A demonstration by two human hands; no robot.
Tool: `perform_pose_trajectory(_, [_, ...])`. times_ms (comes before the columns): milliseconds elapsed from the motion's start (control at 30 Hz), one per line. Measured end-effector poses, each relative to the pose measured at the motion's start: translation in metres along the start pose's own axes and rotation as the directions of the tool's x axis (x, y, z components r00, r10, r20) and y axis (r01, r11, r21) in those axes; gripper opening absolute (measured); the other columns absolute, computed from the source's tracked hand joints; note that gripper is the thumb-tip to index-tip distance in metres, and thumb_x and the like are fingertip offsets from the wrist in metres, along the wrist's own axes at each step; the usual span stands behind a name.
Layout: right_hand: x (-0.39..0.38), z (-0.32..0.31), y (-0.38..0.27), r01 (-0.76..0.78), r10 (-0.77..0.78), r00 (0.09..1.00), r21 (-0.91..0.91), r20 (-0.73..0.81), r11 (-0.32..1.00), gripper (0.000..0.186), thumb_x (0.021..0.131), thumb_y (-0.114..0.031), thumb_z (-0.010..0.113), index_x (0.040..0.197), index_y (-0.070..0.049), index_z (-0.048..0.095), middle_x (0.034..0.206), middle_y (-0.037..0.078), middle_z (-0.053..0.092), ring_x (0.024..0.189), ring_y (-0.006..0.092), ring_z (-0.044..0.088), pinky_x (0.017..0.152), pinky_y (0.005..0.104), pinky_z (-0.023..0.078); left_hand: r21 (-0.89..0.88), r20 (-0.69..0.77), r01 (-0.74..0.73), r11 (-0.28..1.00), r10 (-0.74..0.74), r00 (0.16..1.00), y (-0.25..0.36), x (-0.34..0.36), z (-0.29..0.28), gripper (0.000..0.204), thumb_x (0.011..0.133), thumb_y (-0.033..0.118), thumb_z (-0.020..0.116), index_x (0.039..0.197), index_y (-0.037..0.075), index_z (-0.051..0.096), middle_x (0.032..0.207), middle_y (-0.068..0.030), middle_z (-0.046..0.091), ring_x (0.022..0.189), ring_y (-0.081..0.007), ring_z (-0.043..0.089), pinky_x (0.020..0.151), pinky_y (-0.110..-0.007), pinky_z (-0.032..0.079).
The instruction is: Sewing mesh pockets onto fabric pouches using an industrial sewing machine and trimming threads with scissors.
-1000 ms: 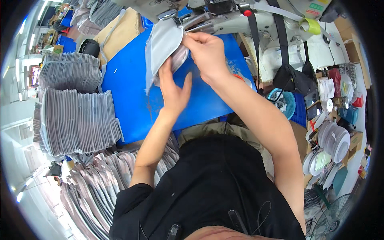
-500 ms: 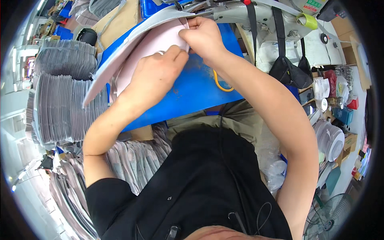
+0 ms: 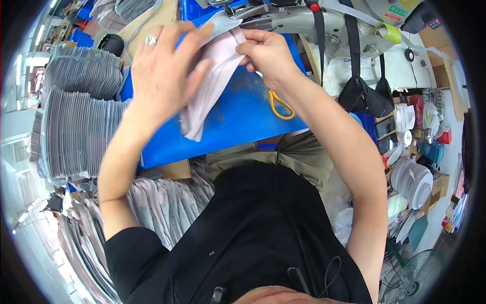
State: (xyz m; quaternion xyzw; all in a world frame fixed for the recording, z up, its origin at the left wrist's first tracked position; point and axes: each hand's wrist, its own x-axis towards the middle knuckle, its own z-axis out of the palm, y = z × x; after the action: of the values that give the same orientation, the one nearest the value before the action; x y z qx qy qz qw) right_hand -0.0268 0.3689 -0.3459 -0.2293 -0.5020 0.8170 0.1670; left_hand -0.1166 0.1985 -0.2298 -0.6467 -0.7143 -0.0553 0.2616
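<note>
A pale pink fabric piece point(image 3: 215, 83) with a grey mesh part point(image 3: 223, 24) at its top lies over the blue work surface point(image 3: 228, 124). My right hand point(image 3: 266, 54) pinches its upper right edge between thumb and fingers. Above the left part of the fabric is my left hand point(image 3: 169, 71), a ring on one finger; its fingers are spread and hold nothing. Close below my right hand lie scissors with yellow handles point(image 3: 281, 105), their blades partly hidden. Just beyond the fabric's top end stands a sewing machine point(image 3: 298, 21).
Tall stacks of grey fabric pieces point(image 3: 83, 134) stand left of the work surface, with more pieces point(image 3: 162, 205) below. Black pouches point(image 3: 367, 96) hang from straps at the right. Further right are shelves with small goods, white reels point(image 3: 417, 185) and a fan point(image 3: 415, 283).
My left hand has let go of the fabric, moved up and left, and opened. The wide fabric piece now hangs narrower and folded downward. My right hand has shifted slightly right and down, still pinching its edge.
</note>
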Motion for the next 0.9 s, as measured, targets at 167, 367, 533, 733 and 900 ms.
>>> perform_pose_trajectory(167, [-0.008,0.007,-0.004,-0.034,0.033,0.999,0.032,0.015,0.999,0.036,0.087,0.001,0.067,0.123,0.002,0.071,0.094,0.005,0.073,0.071,0.0094,0.065,0.054,0.0230,0.045,0.031,0.447,-0.205,0.978,0.170,0.878,-0.061,-0.002,0.017,0.077,0.090,0.008,0.065,0.159,0.033,0.042,0.104,-0.0100,0.060,0.083,-0.0269,0.068,0.072,-0.040,0.057])
perform_pose_trajectory(367, [-0.011,0.005,-0.002,-0.044,0.042,0.999,0.068,0.021,0.997,0.036,0.087,0.001,0.066,0.123,0.003,0.070,0.089,0.004,0.071,0.069,0.0105,0.065,0.052,0.0235,0.044,0.110,0.529,-0.432,0.895,0.315,0.788,-0.065,0.031,-0.002,0.070,0.090,0.008,0.060,0.155,0.029,0.048,0.104,-0.0095,0.061,0.078,-0.0260,0.071,0.070,-0.039,0.058])
perform_pose_trajectory(533, [0.000,0.013,-0.002,-0.052,0.053,0.999,0.145,-0.004,0.988,0.030,0.088,-0.001,0.072,0.117,0.002,0.071,0.088,0.004,0.072,0.067,0.0103,0.064,0.051,0.0233,0.043,0.118,0.595,-0.503,0.856,0.345,0.726,-0.047,0.074,-0.036,0.060,0.086,0.009,0.064,0.145,0.019,0.060,0.106,-0.0104,0.063,0.080,-0.0253,0.073,0.071,-0.037,0.059])
perform_pose_trajectory(733, [0.011,0.017,0.006,-0.034,0.055,0.994,0.225,-0.089,0.974,0.022,0.090,-0.008,0.077,0.110,0.002,0.072,0.086,0.004,0.072,0.065,0.0099,0.063,0.051,0.0231,0.043,0.186,0.524,-0.501,0.845,0.346,0.778,-0.046,0.061,-0.014,0.058,0.084,0.009,0.066,0.142,0.012,0.062,0.103,-0.0114,0.066,0.081,-0.0260,0.074,0.070,-0.036,0.059])
perform_pose_trajectory(900, [0.010,0.016,0.013,0.013,0.007,0.998,0.295,-0.067,0.955,0.021,0.092,-0.007,0.076,0.109,0.002,0.072,0.085,0.003,0.071,0.066,0.0087,0.062,0.051,0.0235,0.044,0.136,0.514,-0.288,0.948,0.181,0.838,-0.010,0.043,0.001,0.050,0.082,0.007,0.067,0.131,-0.001,0.064,0.097,-0.0144,0.067,0.079,-0.0269,0.074,0.066,-0.035,0.059])
